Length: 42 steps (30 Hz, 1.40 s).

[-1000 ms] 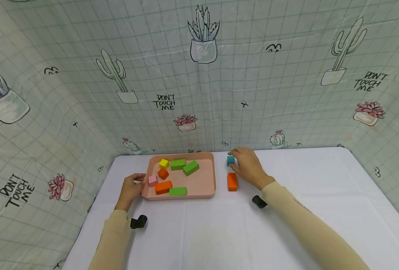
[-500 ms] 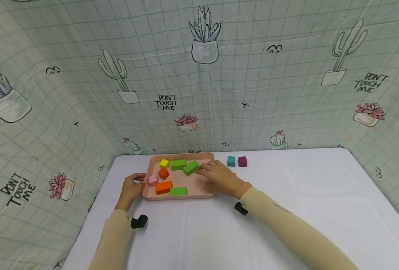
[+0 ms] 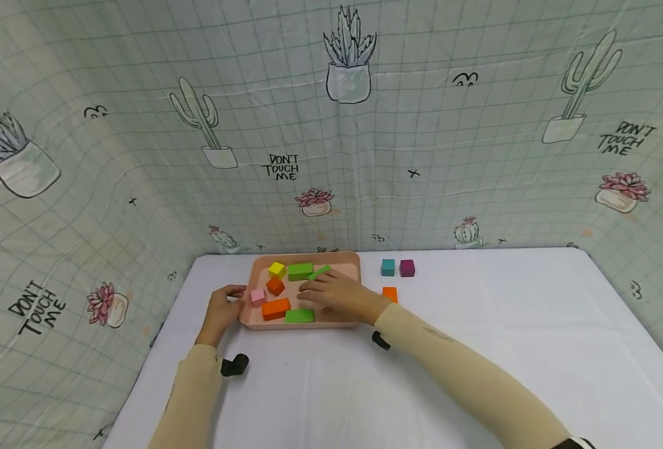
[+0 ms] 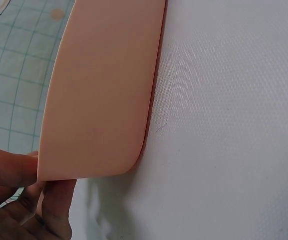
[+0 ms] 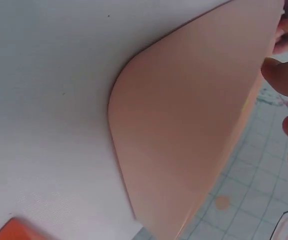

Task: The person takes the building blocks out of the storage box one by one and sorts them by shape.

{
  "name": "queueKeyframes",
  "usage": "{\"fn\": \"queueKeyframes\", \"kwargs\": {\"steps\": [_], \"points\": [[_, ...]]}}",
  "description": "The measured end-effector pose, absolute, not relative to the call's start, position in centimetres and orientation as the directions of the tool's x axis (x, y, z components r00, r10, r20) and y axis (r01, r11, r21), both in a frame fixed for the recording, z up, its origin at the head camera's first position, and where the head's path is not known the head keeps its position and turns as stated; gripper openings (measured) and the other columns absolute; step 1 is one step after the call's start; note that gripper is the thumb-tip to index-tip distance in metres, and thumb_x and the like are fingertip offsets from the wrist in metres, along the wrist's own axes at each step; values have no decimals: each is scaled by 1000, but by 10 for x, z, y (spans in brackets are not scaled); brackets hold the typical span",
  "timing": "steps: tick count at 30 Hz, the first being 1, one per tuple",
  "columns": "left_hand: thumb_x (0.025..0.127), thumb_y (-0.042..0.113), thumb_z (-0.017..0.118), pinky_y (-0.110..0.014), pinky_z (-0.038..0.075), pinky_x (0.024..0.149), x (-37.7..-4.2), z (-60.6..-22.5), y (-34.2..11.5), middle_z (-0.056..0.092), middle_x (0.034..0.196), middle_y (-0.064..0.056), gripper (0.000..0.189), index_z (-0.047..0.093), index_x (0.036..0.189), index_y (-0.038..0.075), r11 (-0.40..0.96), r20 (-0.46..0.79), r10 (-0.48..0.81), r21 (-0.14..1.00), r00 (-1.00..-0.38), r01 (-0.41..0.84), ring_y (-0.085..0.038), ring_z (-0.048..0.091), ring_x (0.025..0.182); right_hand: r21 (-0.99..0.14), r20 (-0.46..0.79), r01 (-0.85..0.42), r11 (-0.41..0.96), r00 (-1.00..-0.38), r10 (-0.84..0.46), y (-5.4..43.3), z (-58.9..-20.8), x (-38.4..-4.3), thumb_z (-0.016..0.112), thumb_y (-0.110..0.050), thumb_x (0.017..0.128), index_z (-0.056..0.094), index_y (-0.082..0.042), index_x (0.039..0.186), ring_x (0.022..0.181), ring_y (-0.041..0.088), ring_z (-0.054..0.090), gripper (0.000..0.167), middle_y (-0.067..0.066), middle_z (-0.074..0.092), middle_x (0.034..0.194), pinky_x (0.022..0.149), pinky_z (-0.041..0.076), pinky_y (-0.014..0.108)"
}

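My left hand (image 3: 221, 313) holds the left side of a shallow pink tray (image 3: 342, 318); in the left wrist view its thumb and fingers pinch the rim. Above the tray's right half, my right hand (image 3: 342, 295) reaches in from the right with fingers spread and nothing visible between them. It partly covers a green block (image 3: 319, 272). Other blocks in the tray are a green one (image 3: 300, 272) at the back, a green one (image 3: 299, 316) in front, a long orange one (image 3: 276, 308), an orange cube (image 3: 275, 285), a yellow cube (image 3: 277, 269) and a pink cube (image 3: 258, 297).
Right of the tray, a teal cube (image 3: 388, 267) and a magenta cube (image 3: 406, 268) sit side by side on the white tabletop (image 3: 320, 386). An orange block (image 3: 390, 294) lies nearer, partly behind the right forearm. A patterned cloth (image 3: 393, 125) rises behind the table.
My right hand has moved left from beside the teal cube to over the tray, uncovering the magenta cube. The left hand stays at the tray's left side. The head view has shifted slightly.
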<state>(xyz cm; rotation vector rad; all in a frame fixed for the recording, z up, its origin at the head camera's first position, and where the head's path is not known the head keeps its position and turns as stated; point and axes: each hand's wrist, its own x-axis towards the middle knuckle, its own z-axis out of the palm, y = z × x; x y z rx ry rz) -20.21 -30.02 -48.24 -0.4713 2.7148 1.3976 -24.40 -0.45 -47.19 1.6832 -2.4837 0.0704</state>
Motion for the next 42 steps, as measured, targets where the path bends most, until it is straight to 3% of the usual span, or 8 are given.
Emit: {"fn": "queueKeyframes", "kwargs": {"steps": [7,16,25,42], "points": [[100,-1,54,-21,48,66,-203,-481,-299,60,125,-30,38,62,135,-11,547,-187,-245,783,-951,-295,-25,54,86,7,77,-934,357,-356,-931,-16,-474,-246,74,-25,101,61,-19,149,137,19,56,50,-1,60,152,119,40,38],[99,0,54,-20,47,66,-201,-480,-299,60,126,-29,38,62,135,-11,545,-194,-254,780,-948,-306,-26,54,89,96,72,-946,311,-305,-950,-26,-483,-245,73,-22,101,62,-22,149,125,15,57,49,-6,60,150,114,43,29],[100,0,54,-21,48,66,-202,-481,-299,60,126,-29,38,63,135,-10,550,-193,-255,777,-947,-307,-26,55,87,46,38,-962,269,-268,-963,-34,-482,-243,64,-21,106,63,-20,149,122,14,56,43,-7,64,146,118,40,29],[99,-1,55,-21,47,65,-204,-487,-302,61,123,-30,36,64,132,-11,559,-150,-244,786,-958,-265,-24,54,85,109,-43,-939,325,-331,-943,-32,-486,-249,66,-19,105,62,-22,150,128,17,55,45,-4,63,144,117,42,29]]}}
